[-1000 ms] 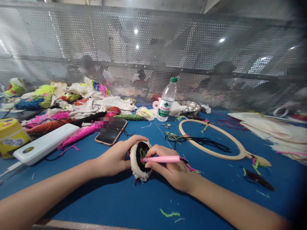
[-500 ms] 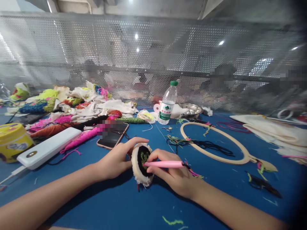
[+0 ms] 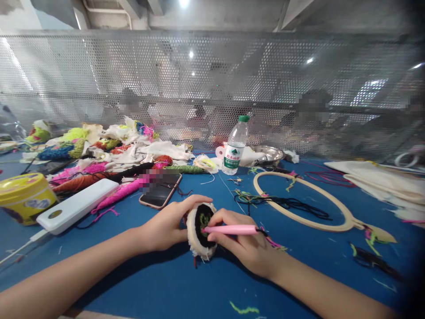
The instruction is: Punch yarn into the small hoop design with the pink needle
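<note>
My left hand [image 3: 172, 223] grips a small round embroidery hoop [image 3: 192, 232] from its left side, thumb and fingers around the rim. White cloth with frayed edges wraps the hoop, and its face is black with green looped yarn on it. In my right hand [image 3: 247, 239] is a pink punch needle [image 3: 234, 229], pinched between thumb and fingers. Its tip meets the black face of the hoop; whether it is through the cloth I cannot tell. Dark and pink yarn trails from the tool's back end.
A phone [image 3: 161, 191] and a white power strip-like device [image 3: 78, 206] lie left, beside a yellow tub [image 3: 28, 197] and heaped yarn and cloth. Behind stands a water bottle [image 3: 234, 146]. A large wooden hoop [image 3: 303, 219] lies right on the blue table [image 3: 159, 288].
The whole view has shifted slightly, so everything sits a little further right and lower. Both hands keep their hold on the small hoop and the punch needle.
</note>
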The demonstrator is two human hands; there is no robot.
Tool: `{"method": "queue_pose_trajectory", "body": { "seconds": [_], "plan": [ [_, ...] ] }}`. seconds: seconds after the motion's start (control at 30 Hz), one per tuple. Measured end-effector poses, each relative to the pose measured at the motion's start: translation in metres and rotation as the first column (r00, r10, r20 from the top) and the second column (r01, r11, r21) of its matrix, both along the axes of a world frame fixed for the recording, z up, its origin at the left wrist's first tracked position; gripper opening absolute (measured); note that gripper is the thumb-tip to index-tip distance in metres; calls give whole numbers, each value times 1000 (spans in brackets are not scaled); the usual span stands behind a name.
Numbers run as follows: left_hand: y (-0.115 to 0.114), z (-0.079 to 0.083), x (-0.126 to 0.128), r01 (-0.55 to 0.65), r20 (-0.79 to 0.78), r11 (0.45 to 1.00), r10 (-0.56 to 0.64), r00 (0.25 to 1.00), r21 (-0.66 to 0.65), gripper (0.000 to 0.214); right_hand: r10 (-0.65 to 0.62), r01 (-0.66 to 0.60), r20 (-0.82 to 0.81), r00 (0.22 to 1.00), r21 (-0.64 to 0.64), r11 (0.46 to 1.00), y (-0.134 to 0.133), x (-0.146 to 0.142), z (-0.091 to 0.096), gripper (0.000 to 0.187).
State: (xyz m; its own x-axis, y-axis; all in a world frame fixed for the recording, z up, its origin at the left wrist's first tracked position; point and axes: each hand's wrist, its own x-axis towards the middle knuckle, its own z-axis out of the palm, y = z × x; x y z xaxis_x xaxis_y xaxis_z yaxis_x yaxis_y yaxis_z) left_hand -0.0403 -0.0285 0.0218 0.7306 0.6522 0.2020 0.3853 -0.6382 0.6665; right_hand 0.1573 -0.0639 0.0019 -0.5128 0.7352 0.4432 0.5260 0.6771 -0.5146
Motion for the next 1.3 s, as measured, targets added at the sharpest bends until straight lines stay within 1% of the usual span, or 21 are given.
{"method": "queue_pose_trajectory", "body": {
  "seconds": [0.23,0.3,0.43,0.57,0.63,0.73,0.83,0.9,0.97,1.0,1.07,1.13,1.17,1.2,1.3],
  "plan": [
    [0,-1,-2,39,-28,996,-37,999,79,49,4,-4,-12,1000,-33,999,0,0,1,17],
    [0,-1,-2,32,-28,996,-30,999,81,49,3,-4,-13,1000,-36,999,-1,0,1,17],
    [-1,0,-2,20,-29,997,-18,999,74,49,0,0,-8,1000,-20,1000,-1,0,1,16],
    [1,-2,-4,71,-67,986,-62,996,153,49,7,-7,1,1000,-7,1000,-2,0,1,17],
    [2,-3,-6,76,-98,979,-58,993,187,52,16,-16,-7,1000,-4,1000,-2,0,2,17],
    [3,-5,-7,62,-125,981,-39,991,182,55,8,-8,-16,1000,5,1000,-1,-1,2,18],
    [1,-5,-5,36,-79,996,-29,996,83,59,4,-4,-19,1000,18,1000,-1,-1,1,20],
    [0,-3,-3,1,-6,1000,-1,1000,-23,58,23,-23,-24,999,36,999,0,0,0,18],
    [1,0,-3,-37,92,986,52,994,-161,56,50,-48,-24,998,74,996,2,1,-1,15],
    [2,1,-3,-50,136,969,85,987,-244,54,62,-59,-23,998,100,993,3,1,-2,14],
    [4,4,-3,-47,187,915,132,973,-400,50,79,-75,-18,997,154,985,5,2,-4,13],
    [6,6,-4,-18,198,863,137,971,-505,44,91,-88,-10,996,173,981,7,3,-5,12],
    [7,7,-4,0,195,845,123,973,-534,44,97,-94,-10,995,162,982,7,3,-4,12],
    [7,6,-5,18,192,835,106,976,-549,49,99,-96,-14,995,142,985,6,4,-4,11],
    [9,3,-5,54,187,828,62,980,-558,76,62,-59,-51,997,59,997,3,4,-2,11]
  ]
}}
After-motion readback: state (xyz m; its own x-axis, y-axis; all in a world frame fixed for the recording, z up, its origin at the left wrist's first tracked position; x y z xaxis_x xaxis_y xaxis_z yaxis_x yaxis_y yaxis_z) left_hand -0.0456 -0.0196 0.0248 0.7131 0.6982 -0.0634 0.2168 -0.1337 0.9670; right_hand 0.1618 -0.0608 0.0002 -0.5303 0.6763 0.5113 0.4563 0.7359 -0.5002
